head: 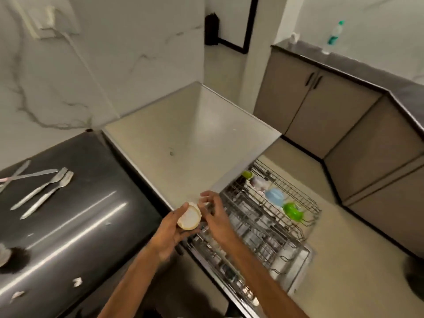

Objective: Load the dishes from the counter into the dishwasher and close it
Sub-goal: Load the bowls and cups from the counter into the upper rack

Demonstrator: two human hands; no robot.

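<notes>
My left hand (171,230) grips a small cream bowl (189,218) over the near corner of the dishwasher top. My right hand (214,214) is just to its right, fingers loosely spread and touching the bowl's rim. Below them the dishwasher (298,267) stands open with its wire racks (263,216) pulled out. The upper rack holds a blue bowl (274,196), a green bowl (291,210), a small yellow-green cup (247,174) and a pale dish (259,182). On the dark counter (75,226) at the left lie two forks (46,191) and two knives (20,176).
The beige dishwasher top (183,134) sits between the counter and a marble wall. Grey cabinets (321,115) run along the right, with a plastic bottle (335,33) on their worktop. A dark round object (16,257) sits at the counter's left edge. Open floor lies right of the racks.
</notes>
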